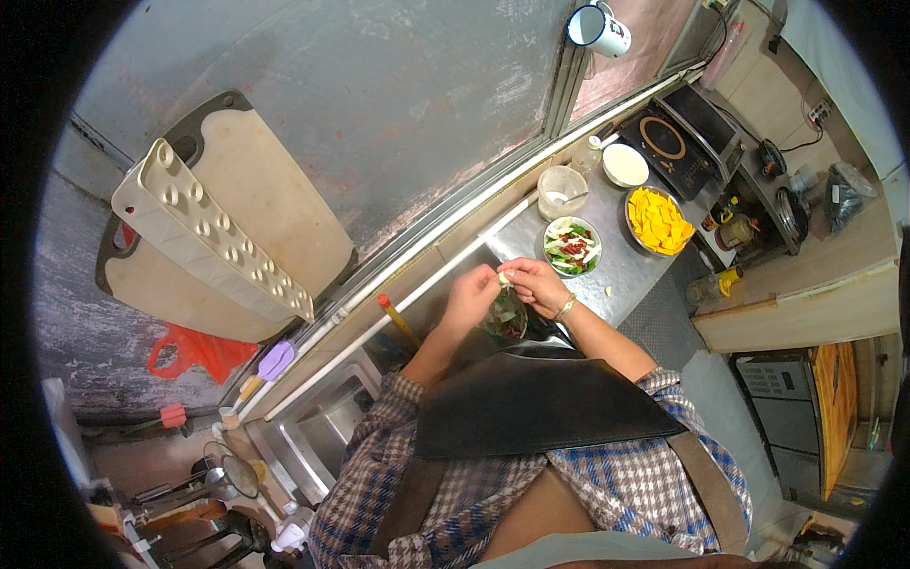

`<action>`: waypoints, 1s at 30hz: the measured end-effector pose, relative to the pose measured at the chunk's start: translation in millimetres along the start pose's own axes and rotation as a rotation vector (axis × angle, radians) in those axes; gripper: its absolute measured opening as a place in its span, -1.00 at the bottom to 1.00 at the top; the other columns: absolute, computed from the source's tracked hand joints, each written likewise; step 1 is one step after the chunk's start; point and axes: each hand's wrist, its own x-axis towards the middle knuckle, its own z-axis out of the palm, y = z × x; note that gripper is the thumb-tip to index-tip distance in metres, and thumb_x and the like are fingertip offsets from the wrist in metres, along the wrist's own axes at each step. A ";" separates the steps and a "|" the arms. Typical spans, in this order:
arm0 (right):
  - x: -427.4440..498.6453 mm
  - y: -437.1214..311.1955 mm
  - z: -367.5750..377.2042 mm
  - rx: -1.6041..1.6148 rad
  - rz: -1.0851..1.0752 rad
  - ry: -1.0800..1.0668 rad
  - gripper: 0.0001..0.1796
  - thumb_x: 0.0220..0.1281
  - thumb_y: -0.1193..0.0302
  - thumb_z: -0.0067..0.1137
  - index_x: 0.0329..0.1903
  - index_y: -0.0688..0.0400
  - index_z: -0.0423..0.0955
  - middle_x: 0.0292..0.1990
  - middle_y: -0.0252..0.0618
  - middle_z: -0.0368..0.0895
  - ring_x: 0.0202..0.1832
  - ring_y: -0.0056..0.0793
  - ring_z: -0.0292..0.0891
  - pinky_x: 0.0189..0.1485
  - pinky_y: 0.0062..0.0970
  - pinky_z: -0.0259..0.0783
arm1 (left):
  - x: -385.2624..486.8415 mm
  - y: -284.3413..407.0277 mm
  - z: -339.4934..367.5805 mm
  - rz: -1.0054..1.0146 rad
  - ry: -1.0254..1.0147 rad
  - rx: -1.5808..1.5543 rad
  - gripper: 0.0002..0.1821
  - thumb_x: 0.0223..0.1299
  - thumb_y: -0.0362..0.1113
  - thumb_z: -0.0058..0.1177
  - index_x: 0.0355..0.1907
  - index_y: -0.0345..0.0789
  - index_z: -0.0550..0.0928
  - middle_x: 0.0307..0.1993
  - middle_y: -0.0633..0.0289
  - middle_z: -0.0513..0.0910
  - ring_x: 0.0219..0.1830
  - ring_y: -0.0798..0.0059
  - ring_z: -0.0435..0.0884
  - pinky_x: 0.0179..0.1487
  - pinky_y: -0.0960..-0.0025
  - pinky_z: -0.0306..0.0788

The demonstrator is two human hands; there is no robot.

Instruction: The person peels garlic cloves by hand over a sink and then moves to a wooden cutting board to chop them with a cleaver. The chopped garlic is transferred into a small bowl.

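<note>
My left hand and my right hand meet in front of me, their fingertips pinching a small pale piece of food, possibly a garlic clove. Below them is a container with green and pale scraps, partly hidden by my hands. Just beyond my right hand, a white bowl holds sliced white and green vegetables with red pieces. Farther right stands a metal bowl of yellow-orange slices. A small pale piece lies on the steel counter.
A plastic tub with a spoon, a white bowl and an induction cooktop stand farther back. At left are a steel sink, cutting boards and a red plastic bag. An enamel mug hangs above.
</note>
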 end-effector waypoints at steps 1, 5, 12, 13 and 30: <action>-0.3 1.0 0.4 0.038 0.003 -0.008 -0.83 0.44 0.47 0.05 -0.01 0.22 0.52 -0.42 -0.50 0.46 -0.63 -0.84 0.07 -0.62 -0.77 0.04 | -0.5 4.2 1.2 -0.019 0.026 0.003 -0.88 0.28 -0.35 0.06 -0.33 -0.37 0.58 -0.56 0.39 0.51 -0.50 0.74 0.42 -0.41 0.53 0.32; 2.0 9.7 -7.4 0.203 -0.013 -0.048 -0.80 0.45 0.46 0.04 0.05 0.19 0.49 -0.37 -0.49 0.48 -0.63 -0.85 0.07 -0.62 -0.78 0.03 | -1.3 6.7 4.9 -0.050 0.099 0.002 -0.87 0.18 -0.35 0.10 -0.39 -0.39 0.59 -0.60 0.28 0.55 -0.51 0.67 0.45 -0.40 0.46 0.37; -6.1 -4.5 12.8 -0.010 0.019 -0.007 -0.77 0.46 0.43 0.03 0.09 0.16 0.46 -0.35 -0.49 0.48 -0.64 -0.85 0.08 -0.64 -0.79 0.01 | 0.1 -16.6 5.5 -0.078 0.096 -0.164 -0.93 0.23 -0.49 0.02 -0.39 -0.37 0.56 -0.59 0.45 0.49 -0.57 0.80 0.41 -0.49 0.62 0.27; -5.0 -2.6 9.8 -0.043 0.019 -0.016 -0.76 0.46 0.42 0.03 0.10 0.17 0.46 -0.35 -0.50 0.48 -0.65 -0.85 0.08 -0.64 -0.79 0.01 | 0.3 -14.5 6.2 -0.078 0.089 -0.192 -0.93 0.23 -0.49 0.02 -0.39 -0.37 0.56 -0.59 0.45 0.49 -0.57 0.80 0.41 -0.49 0.62 0.27; -1.8 -8.1 5.7 -0.524 -0.098 0.045 -0.65 0.35 0.35 0.21 0.15 0.13 0.56 -0.18 -0.35 0.69 -0.52 -0.80 0.34 -0.49 -0.69 0.30 | 0.6 -5.0 -5.5 -0.097 0.061 -0.113 -0.84 0.29 -0.29 0.08 -0.31 -0.37 0.58 -0.50 0.28 0.60 -0.42 0.66 0.48 -0.28 0.47 0.40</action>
